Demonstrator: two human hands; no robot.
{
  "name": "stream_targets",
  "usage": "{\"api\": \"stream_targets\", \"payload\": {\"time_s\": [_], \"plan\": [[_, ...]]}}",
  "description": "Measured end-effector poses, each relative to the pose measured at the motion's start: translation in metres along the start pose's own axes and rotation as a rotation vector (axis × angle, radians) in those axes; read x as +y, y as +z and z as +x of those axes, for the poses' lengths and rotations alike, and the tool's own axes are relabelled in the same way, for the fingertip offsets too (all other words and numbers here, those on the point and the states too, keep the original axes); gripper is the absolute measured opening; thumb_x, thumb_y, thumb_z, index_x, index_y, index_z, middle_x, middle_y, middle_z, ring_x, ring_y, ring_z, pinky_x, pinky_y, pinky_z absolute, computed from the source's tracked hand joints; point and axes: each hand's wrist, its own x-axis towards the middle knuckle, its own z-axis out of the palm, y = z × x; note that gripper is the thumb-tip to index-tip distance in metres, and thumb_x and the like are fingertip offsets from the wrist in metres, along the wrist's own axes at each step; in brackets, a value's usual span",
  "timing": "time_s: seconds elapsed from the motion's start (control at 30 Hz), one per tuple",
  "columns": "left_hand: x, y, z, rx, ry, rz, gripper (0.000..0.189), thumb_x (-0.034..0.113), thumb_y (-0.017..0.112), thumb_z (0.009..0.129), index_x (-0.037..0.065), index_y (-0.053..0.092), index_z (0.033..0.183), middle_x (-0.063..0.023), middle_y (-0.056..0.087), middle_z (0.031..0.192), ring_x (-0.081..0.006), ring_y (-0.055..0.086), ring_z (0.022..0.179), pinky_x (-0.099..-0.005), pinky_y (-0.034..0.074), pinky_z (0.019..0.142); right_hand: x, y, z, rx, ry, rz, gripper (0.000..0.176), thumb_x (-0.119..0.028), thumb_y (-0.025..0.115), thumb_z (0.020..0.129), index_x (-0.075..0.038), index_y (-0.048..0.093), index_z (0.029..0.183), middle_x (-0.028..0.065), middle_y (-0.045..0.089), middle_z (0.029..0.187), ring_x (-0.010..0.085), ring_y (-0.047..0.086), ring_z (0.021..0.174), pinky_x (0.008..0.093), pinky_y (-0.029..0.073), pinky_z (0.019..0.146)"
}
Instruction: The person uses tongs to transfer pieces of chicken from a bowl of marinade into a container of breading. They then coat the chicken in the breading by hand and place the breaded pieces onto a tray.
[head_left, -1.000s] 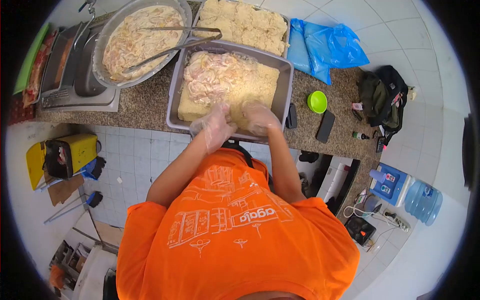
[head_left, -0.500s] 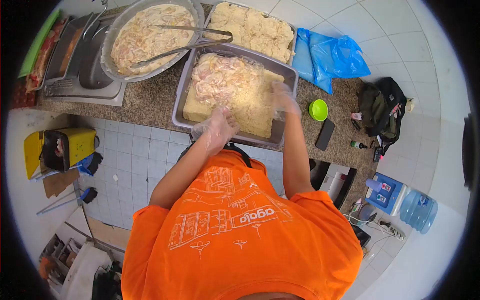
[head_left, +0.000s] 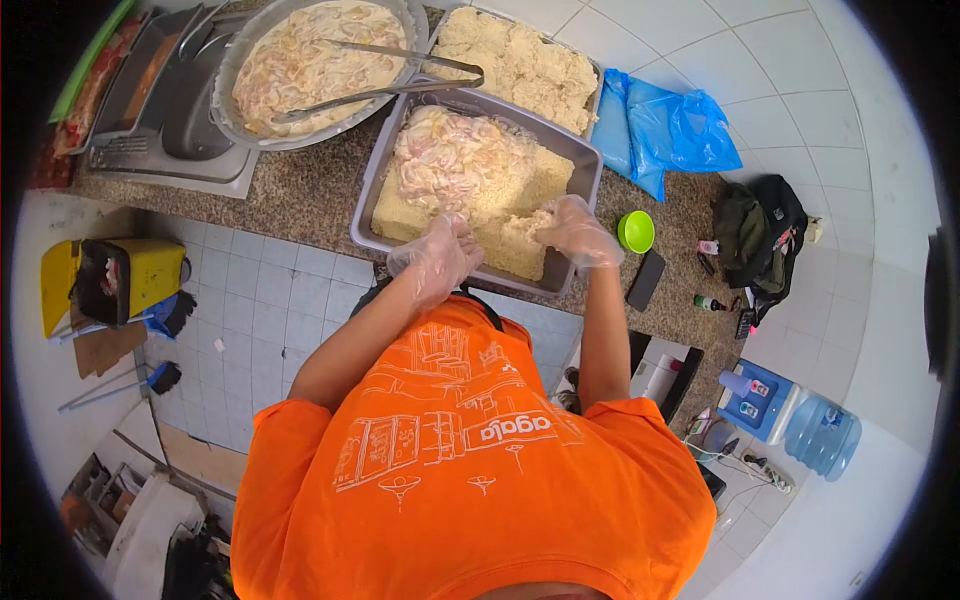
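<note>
A grey-purple tray [head_left: 362, 190] on the counter holds pale breadcrumbs [head_left: 555, 175] with a heap of raw, batter-coated meat [head_left: 465, 155] on top. My right hand [head_left: 580, 235], in a clear plastic glove, is over the tray's near right part. Its fingers are closed on a crumb-coated piece of meat [head_left: 524, 232]. At the near edge of the heap is my left hand [head_left: 440, 258], gloved too, with curled fingers; what they hold, if anything, is hidden.
Behind the tray stand a bowl of battered meat [head_left: 310, 65], metal tongs [head_left: 400, 92] across its rim, and a tray of breaded pieces [head_left: 515, 65]. To the right are blue bags [head_left: 670, 125], a green bowl [head_left: 635, 231] and a phone [head_left: 646, 280]. A sink [head_left: 195, 100] lies left.
My right hand has come nearer from the tray's right side and now has a crumb-coated piece at its fingers. The left hand has barely moved. The whole view has shifted slightly.
</note>
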Motion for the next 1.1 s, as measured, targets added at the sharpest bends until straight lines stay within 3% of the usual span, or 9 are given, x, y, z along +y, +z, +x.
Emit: {"api": "stream_targets", "payload": {"time_s": [0.07, 0.4, 0.53, 0.77, 0.83, 0.87, 0.93, 1.07, 1.1], "plan": [[0.001, 0.001, 0.0, -0.029, 0.004, -0.022, 0.071, 0.028, 0.042, 0.094, -0.015, 0.014, 0.144, -0.032, 0.015, 0.152, -0.0402, 0.017, 0.145, -0.0472, 0.019, 0.119, -0.005, -0.027, -0.014, -0.113, -0.093, 0.409, 0.042, -0.023, 0.07, 0.073, -0.004, 0.068, 0.11, 0.0168, 0.064, 0.106, 0.028, 0.06, 0.101, 0.0369, 0.049, 0.088], [-0.003, 0.002, -0.003, 0.003, 0.011, -0.052, 0.071, 0.031, 0.041, 0.093, -0.013, 0.018, 0.144, -0.0282, 0.023, 0.15, -0.0395, 0.022, 0.142, -0.047, 0.024, 0.117, 0.028, -0.106, 0.054, -0.063, -0.058, 0.484, 0.057, -0.006, 0.069, 0.071, -0.005, 0.056, 0.127, 0.0108, 0.062, 0.121, 0.0222, 0.058, 0.112, 0.0321, 0.045, 0.098], [-0.001, 0.008, -0.011, 0.027, 0.027, -0.052, 0.068, 0.031, 0.04, 0.094, -0.014, 0.022, 0.142, -0.0285, 0.029, 0.144, -0.0421, 0.028, 0.138, -0.0496, 0.027, 0.115, 0.044, -0.161, 0.142, 0.055, -0.16, 0.088, 0.058, -0.027, 0.068, 0.076, -0.006, 0.056, 0.129, 0.0131, 0.061, 0.124, 0.0239, 0.06, 0.112, 0.0387, 0.049, 0.092], [-0.002, 0.005, -0.011, 0.041, 0.04, -0.145, 0.063, 0.03, 0.039, 0.096, -0.011, 0.026, 0.142, -0.0278, 0.028, 0.146, -0.039, 0.028, 0.14, -0.0471, 0.027, 0.115, 0.016, -0.171, 0.269, -0.258, -0.122, 0.494, 0.048, -0.027, 0.071, 0.077, -0.008, 0.059, 0.12, 0.0091, 0.062, 0.11, 0.0236, 0.062, 0.099, 0.0373, 0.051, 0.084], [0.001, 0.01, -0.016, 0.057, 0.042, -0.153, 0.06, 0.029, 0.043, 0.095, -0.009, 0.03, 0.14, -0.0253, 0.034, 0.143, -0.0359, 0.032, 0.138, -0.0458, 0.029, 0.114, 0.026, -0.153, 0.313, -0.169, -1.226, -0.188, 0.035, -0.02, 0.071, 0.08, -0.009, 0.061, 0.112, 0.0063, 0.061, 0.104, 0.023, 0.061, 0.093, 0.0365, 0.052, 0.08], [0.002, 0.012, -0.017, 0.069, 0.032, -0.193, 0.061, 0.029, 0.039, 0.096, -0.01, 0.027, 0.141, -0.0259, 0.031, 0.146, -0.037, 0.03, 0.139, -0.047, 0.027, 0.115, 0.018, -0.146, 0.315, -0.169, -1.232, -0.177, 0.035, -0.02, 0.071, 0.08, -0.009, 0.061, 0.112, 0.0063, 0.061, 0.104, 0.023, 0.061, 0.093, 0.0365, 0.052, 0.08], [0.004, 0.015, -0.02, 0.086, 0.026, -0.229, 0.062, 0.029, 0.035, 0.098, -0.012, 0.024, 0.143, -0.0265, 0.028, 0.148, -0.0382, 0.029, 0.14, -0.0481, 0.026, 0.117, -0.002, -0.129, 0.319, -0.585, -0.278, 0.685, 0.057, -0.024, 0.076, 0.078, -0.003, 0.053, 0.126, 0.0154, 0.06, 0.12, 0.0273, 0.062, 0.104, 0.0395, 0.052, 0.083], [0.003, 0.01, -0.016, 0.08, 0.011, -0.226, 0.06, 0.028, 0.035, 0.097, -0.011, 0.026, 0.142, -0.0262, 0.03, 0.147, -0.0382, 0.031, 0.139, -0.048, 0.027, 0.117, 0.023, -0.118, 0.35, -0.62, -0.671, 0.889, 0.052, -0.03, 0.07, 0.083, -0.002, 0.053, 0.123, 0.0187, 0.062, 0.116, 0.0329, 0.063, 0.101, 0.041, 0.052, 0.084], [0.002, 0.007, -0.013, 0.061, -0.003, -0.257, 0.06, 0.028, 0.035, 0.097, -0.011, 0.026, 0.142, -0.026, 0.031, 0.146, -0.0381, 0.031, 0.139, -0.0479, 0.027, 0.116, -0.004, -0.145, 0.32, -0.31, -0.653, 0.291, 0.049, -0.034, 0.066, 0.086, -0.001, 0.054, 0.12, 0.0198, 0.063, 0.111, 0.0341, 0.063, 0.101, 0.0418, 0.051, 0.085]]}}
